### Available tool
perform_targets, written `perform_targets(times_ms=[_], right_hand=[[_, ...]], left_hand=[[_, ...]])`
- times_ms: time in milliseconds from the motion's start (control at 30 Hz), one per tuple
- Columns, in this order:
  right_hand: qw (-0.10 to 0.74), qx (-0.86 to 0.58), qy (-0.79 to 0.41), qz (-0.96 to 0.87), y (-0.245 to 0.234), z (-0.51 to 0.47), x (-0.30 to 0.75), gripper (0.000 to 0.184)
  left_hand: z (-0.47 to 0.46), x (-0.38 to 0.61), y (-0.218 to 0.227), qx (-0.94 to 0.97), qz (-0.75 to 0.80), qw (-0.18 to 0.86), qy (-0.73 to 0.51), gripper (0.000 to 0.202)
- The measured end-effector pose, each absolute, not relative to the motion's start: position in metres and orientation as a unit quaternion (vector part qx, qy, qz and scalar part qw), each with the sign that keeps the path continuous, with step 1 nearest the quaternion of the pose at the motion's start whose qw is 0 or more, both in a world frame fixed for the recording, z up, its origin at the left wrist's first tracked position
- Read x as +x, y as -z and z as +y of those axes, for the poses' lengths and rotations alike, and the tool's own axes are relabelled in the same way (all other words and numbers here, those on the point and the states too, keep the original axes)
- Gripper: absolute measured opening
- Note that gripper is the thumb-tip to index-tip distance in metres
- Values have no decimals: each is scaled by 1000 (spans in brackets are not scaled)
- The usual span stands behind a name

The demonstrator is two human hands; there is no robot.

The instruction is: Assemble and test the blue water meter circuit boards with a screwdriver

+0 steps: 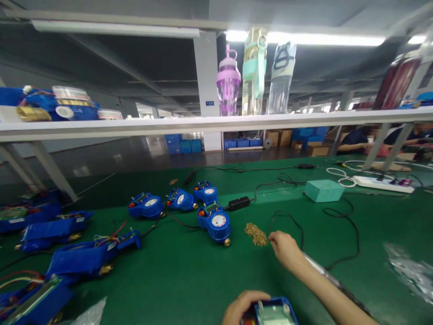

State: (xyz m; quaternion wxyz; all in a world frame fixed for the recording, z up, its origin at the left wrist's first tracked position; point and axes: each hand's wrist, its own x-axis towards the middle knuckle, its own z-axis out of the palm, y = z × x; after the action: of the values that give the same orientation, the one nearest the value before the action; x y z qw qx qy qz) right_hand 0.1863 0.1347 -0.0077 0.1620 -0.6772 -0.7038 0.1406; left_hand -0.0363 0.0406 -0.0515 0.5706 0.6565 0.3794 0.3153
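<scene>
At the bottom edge of the head view, my left hand (244,308) grips a blue meter housing (275,311) with a clear window on top; its lower part is cut off by the frame. My right hand (286,248) reaches out to the right edge of a pile of small brass-coloured screws (256,234). Its thumb and fingers are pinched together, and whatever sits between them is too small to make out. Left of the pile stands a blue water meter (216,223) with a white round dial and a brass fitting.
Several more blue meters (146,205) and wired housings (79,259) lie to the left. A teal box (324,191), a white power strip (384,183) and black cables are at right. A pen-shaped tool (333,280) lies beneath my right forearm. Bottles stand on the shelf (189,124) above.
</scene>
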Motion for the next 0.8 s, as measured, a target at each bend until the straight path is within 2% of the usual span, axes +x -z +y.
perform_targets(times_ms=[67, 100, 167, 233, 333, 467, 633, 733, 800], right_hand=[[188, -681, -188, -682, 4, 115, 205, 20], [204, -680, -216, -671, 1, 105, 214, 18], [232, -668, -280, -649, -6, 89, 229, 19], [256, -651, -342, -627, -16, 77, 238, 32], [302, -634, -406, -585, -33, 61, 238, 52], [354, -626, -472, -509, -53, 47, 225, 52], [282, -583, -517, -560, -61, 56, 202, 39], [214, -532, -538, -618, -60, 70, 182, 33], [153, -511, -564, -630, -58, 78, 170, 32]], left_hand=[[22, -37, 33, 623, 371, 604, -330, 73], [16, -36, 24, 594, 366, 636, -331, 71], [12, -33, 9, 621, 357, 590, -372, 62], [16, -31, 3, 658, 342, 555, -378, 59], [21, -30, 4, 664, 333, 559, -369, 59], [19, -32, 6, 649, 356, 592, -319, 62], [17, -34, 6, 651, 354, 598, -304, 66], [16, -34, 6, 630, 371, 607, -312, 79], [16, -34, 5, 620, 372, 613, -318, 80]])
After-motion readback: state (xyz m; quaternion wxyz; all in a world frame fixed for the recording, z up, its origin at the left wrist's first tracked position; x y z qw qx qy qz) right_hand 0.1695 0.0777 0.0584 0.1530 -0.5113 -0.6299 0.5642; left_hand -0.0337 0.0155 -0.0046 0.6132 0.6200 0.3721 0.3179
